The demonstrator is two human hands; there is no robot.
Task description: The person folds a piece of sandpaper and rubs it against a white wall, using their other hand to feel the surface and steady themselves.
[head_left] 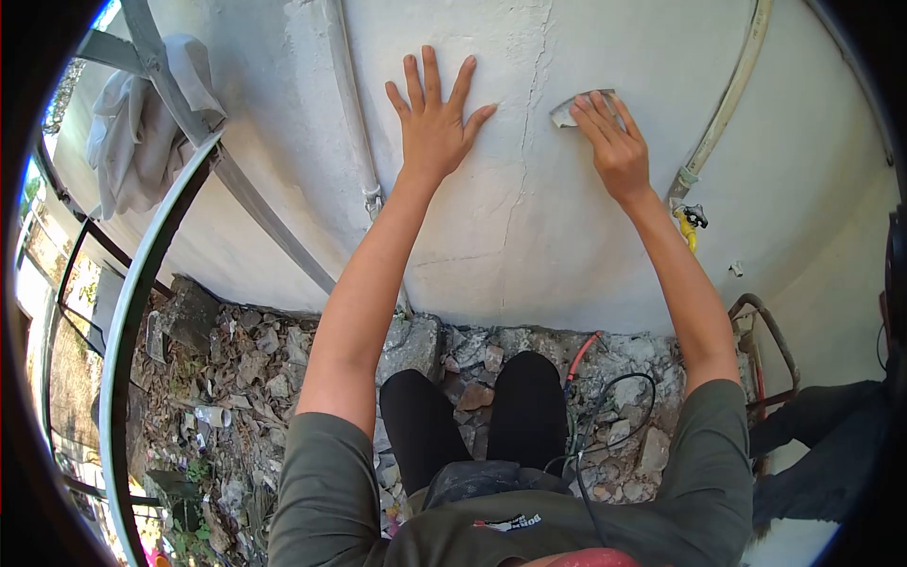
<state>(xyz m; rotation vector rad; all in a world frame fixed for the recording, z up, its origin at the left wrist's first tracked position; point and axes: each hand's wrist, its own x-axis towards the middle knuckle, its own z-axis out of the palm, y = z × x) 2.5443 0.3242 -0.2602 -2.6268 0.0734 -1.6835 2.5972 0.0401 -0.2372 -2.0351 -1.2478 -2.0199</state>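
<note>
My left hand (436, 128) lies flat against the pale wall (472, 222) with its fingers spread and nothing in it. To the right, my right hand (614, 146) presses a small grey sheet (565, 114), which looks like sandpaper, against the same wall. The sheet is partly hidden under the fingers. A thin vertical crack (522, 165) runs down the wall between my two hands, and a fainter crack branches left lower down.
Pipes (351, 104) climb the wall on both sides, with a tap (694, 215) at the right. Rubble (652, 449) and a black cable (590, 444) lie below. A curved metal rail (123, 331) and draped cloth (142, 132) are at left. Another person's legs (822, 444) show at right.
</note>
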